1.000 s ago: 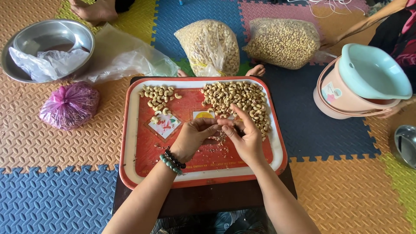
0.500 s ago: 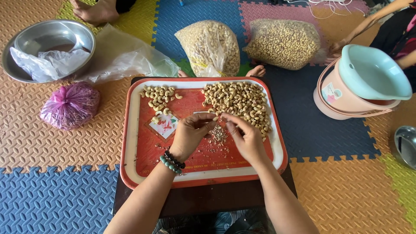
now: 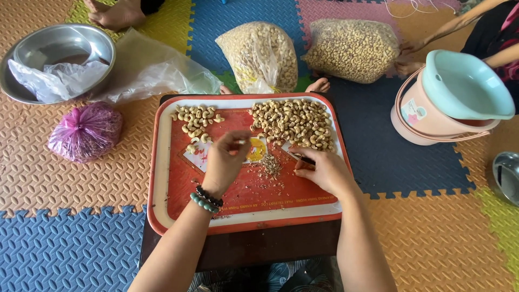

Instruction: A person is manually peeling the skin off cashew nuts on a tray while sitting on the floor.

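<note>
A red tray (image 3: 162, 178) with a cream rim rests on a dark low board. On its far right lies a big heap of unpeeled cashews (image 3: 294, 121); a smaller heap of pale peeled cashews (image 3: 197, 121) lies at the far left. A little pile of brown skin scraps (image 3: 270, 165) sits in the middle. My left hand (image 3: 224, 159), with bead bracelets at the wrist, pinches one nut near the peeled heap. My right hand (image 3: 321, 167) holds a small dark tool by the edge of the big heap.
Two clear bags of nuts (image 3: 259, 57) (image 3: 351, 48) lie beyond the tray. A steel bowl (image 3: 59, 40) with plastic and a pink tied bag (image 3: 84, 132) are at the left. Stacked plastic tubs (image 3: 454, 100) stand at the right. Other people's feet and arms show at the far edge.
My hands have parted: the left hand has moved left toward the peeled heap with a nut, and the right hand has shifted right to the big heap.
</note>
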